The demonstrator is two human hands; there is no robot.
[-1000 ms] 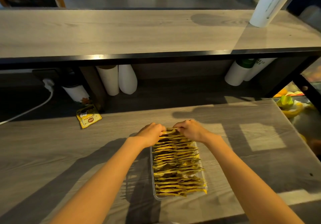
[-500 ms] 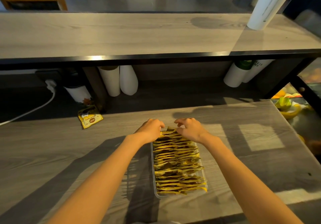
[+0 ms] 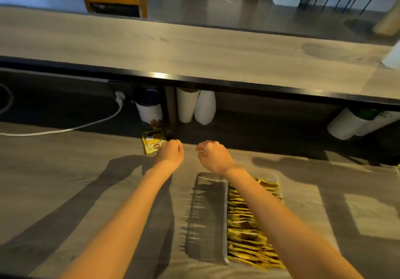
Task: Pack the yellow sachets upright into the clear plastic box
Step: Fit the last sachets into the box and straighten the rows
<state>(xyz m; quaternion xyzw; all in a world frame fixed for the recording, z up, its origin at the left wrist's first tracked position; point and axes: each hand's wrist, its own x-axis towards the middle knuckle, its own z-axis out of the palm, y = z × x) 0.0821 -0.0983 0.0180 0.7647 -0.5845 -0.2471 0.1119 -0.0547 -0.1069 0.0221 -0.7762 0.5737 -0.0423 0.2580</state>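
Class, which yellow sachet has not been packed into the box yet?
The single sachet lying flat on the table beside the left hand; all the others stand packed in the clear box.

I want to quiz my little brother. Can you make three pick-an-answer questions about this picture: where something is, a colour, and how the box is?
1. Where is the loose sachet?
A) in the box
B) on the table by the left hand
C) on the chair

2. What colour are the packed sachets?
A) blue
B) yellow
C) pink

3. How is the clear box?
A) empty
B) upside down
C) filled with sachets

Answers: 1 B, it lies apart from the box by the hand; 2 B, their edges show yellow; 3 C, a row of sachets fills it.
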